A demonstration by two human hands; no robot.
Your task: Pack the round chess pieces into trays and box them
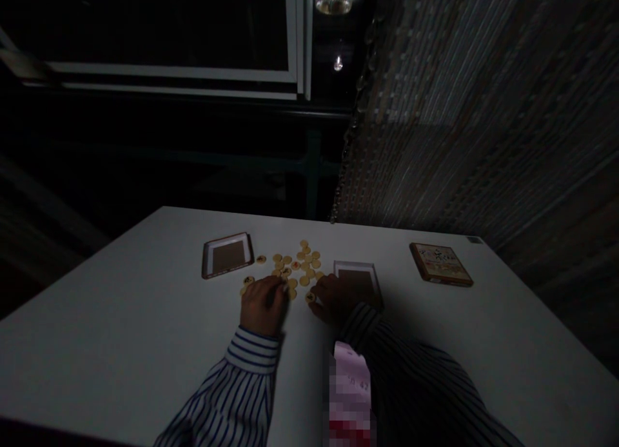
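Observation:
Several small round yellow discs with dark marks lie scattered on a white table. My left hand rests among the nearer discs with its fingers curled over one or two of them. My right hand lies in shadow beside it, fingertips pinching a single disc. Both arms wear striped sleeves. A brown-framed tray sits left of the discs. A second tray lies just beyond my right hand.
A brown square box with a printed lid lies at the table's far right. Behind the table stand a dark window and a woven curtain. The room is dim.

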